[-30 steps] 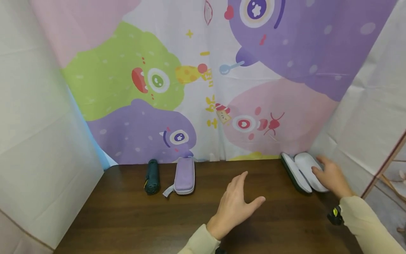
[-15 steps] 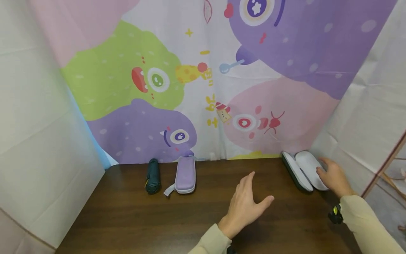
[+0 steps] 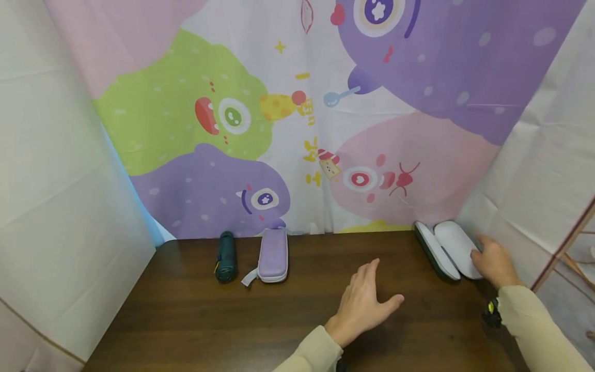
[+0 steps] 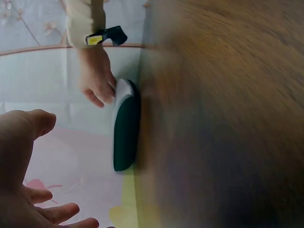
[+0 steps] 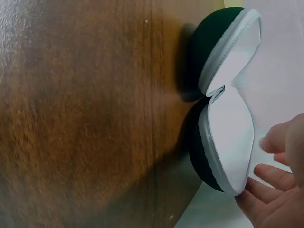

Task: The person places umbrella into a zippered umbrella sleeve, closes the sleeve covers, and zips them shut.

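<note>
A dark green case with a pale lining lies unzipped and spread at the table's far right corner. My right hand is at its right edge; in the right wrist view a finger of this hand appears to touch the rim of the lower half, the thumb apart from it. My left hand hovers over the table left of the case, fingers spread and holding nothing; it also shows in the left wrist view, with the case beyond.
Along the table's back edge on the left are a dark green rolled item and a lilac zipped case with a light strap. A printed cloth hangs behind the brown table. Pale fabric walls stand at both sides.
My left hand has shifted right, towards the spread case. The right hand has moved slightly right, its thumb now nearer the case's outer edge. The case remains spread in the same place.
</note>
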{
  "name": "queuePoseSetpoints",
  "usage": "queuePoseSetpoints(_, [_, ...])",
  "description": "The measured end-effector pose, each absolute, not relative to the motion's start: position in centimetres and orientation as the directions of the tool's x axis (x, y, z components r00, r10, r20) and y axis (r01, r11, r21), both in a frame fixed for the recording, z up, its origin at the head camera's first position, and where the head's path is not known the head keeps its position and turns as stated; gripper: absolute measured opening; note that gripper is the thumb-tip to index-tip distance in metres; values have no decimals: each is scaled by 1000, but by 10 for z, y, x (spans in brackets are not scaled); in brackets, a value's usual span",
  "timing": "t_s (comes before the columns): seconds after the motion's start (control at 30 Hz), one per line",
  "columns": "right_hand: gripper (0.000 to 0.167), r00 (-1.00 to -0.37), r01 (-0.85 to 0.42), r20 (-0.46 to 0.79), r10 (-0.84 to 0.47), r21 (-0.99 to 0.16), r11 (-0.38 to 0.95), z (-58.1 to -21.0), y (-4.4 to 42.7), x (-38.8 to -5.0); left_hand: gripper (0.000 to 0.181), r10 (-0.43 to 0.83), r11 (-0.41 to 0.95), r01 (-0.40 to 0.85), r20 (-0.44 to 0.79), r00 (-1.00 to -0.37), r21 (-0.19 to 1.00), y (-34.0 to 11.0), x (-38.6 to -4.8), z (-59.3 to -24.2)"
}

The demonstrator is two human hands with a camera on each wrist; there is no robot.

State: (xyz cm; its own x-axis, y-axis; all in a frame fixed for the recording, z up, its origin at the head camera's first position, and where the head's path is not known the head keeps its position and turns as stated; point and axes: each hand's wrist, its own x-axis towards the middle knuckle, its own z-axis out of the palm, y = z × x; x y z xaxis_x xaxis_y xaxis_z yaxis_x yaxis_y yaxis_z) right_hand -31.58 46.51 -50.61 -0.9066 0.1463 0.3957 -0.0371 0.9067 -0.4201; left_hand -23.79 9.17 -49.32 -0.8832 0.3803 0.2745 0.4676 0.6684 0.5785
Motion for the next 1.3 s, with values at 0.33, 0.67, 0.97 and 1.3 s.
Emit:
queuePoseSetpoints(0.33, [42, -929, -27, 349, 125, -399, 917, -511, 467, -313, 87, 391, 687, 470, 263, -882, 554, 87, -239, -499])
queuePoseSetpoints(0.67, [49, -929, -66, 358, 92, -405, 912, -510, 466, -311, 78, 389, 679, 484, 288, -875, 552, 83, -241, -499])
queuePoseSetpoints(0.97, [52, -970, -24, 223, 94, -476, 879, -510, 460, -301, 74, 390, 682, 482, 285, -876, 550, 80, -243, -501])
queuePoseSetpoints(1.3, [50, -966, -70, 252, 53, -456, 887, -510, 427, -292, 77, 365, 682, 435, 241, -899, 588, 73, -247, -503])
